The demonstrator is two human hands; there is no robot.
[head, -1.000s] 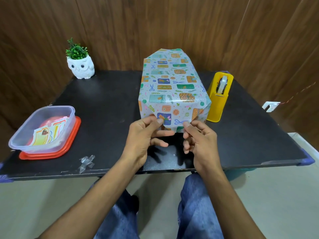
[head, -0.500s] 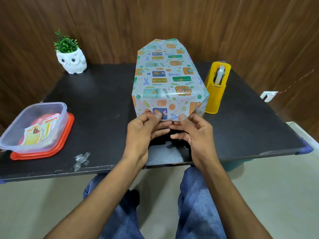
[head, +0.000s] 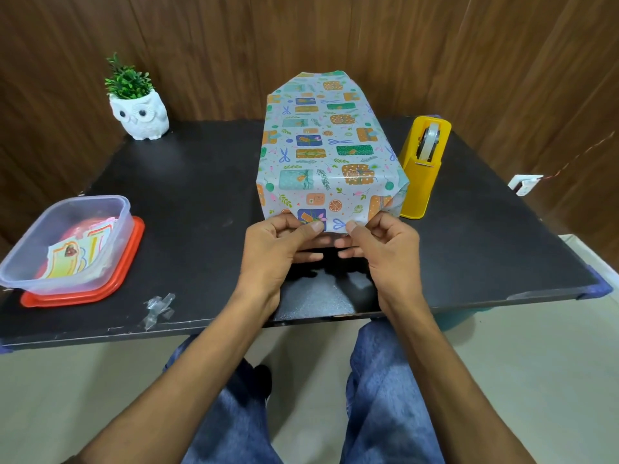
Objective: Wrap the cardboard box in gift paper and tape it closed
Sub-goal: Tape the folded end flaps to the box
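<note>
Cardboard box: wholly under the gift paper (head: 321, 152); no cardboard shows.
Near flap: lower edge hidden behind the left hand (head: 273, 254) and right hand (head: 388, 252) pinching it.
Tape dispenser (head: 423, 169): beyond the right hand; lower left side hidden by the paper.
Container (head: 67, 242): well left of the left hand; slips inside blurred, unreadable.
Surface (head: 187, 202): left end cut off by the frame.

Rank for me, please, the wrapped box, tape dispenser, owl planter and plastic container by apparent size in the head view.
1. wrapped box
2. plastic container, though nearer the camera
3. tape dispenser and owl planter look alike; unranked
</note>
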